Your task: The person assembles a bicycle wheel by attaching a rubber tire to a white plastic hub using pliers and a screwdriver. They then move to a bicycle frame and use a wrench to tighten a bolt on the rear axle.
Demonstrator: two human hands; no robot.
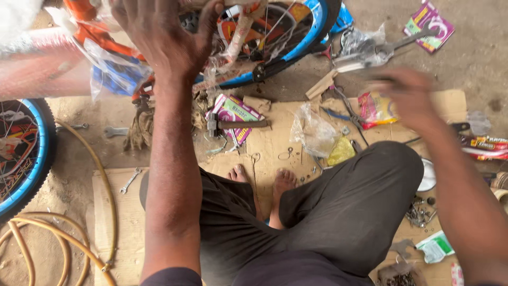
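Reaching up with left hand (161, 37), grip spread wide, palm and fingers pressed on plastic-wrapped bike frame (241, 32) just beside blue-rimmed wheel (304, 37). Right hand (407, 95) blurred, hovering above red packet (375, 108); cannot tell its grip. Wrench (383, 50) just beyond right hand, pink box (235, 114) below left hand, cardboard (270, 140) under bare feet (283, 182), yellow hose (100, 175) far left.

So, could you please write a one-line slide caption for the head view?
Seated barefoot on cardboard, left hand on a plastic-wrapped blue-rimmed bicycle wheel, blurred right hand near scattered tools.
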